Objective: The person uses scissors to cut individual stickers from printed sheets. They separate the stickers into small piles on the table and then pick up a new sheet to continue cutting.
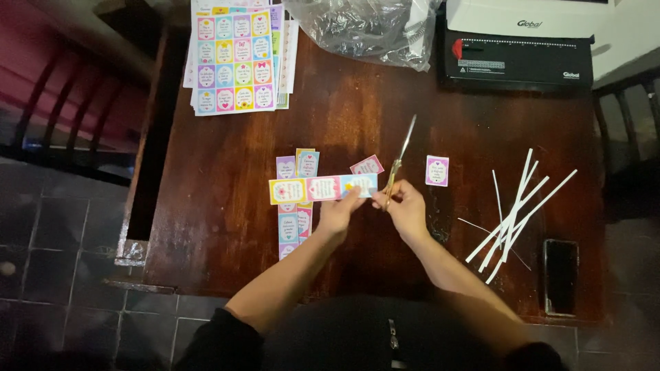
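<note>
My left hand (338,214) holds a horizontal strip of colourful printed cards (311,188) by its right end, above a dark wooden table (227,227). My right hand (404,204) grips a pair of gold-handled scissors (401,156) whose blades point up and away, close to the strip's right end. Under the strip lies a vertical strip of cards (290,230). Two cut single cards lie near the scissors: a pink one (367,165) and a purple one (437,170).
A stack of printed card sheets (234,58) lies at the back left, a crumpled clear plastic bag (364,27) behind the middle, and a binding machine (519,48) at back right. White paper offcut strips (515,213) and a dark phone (561,276) lie on the right.
</note>
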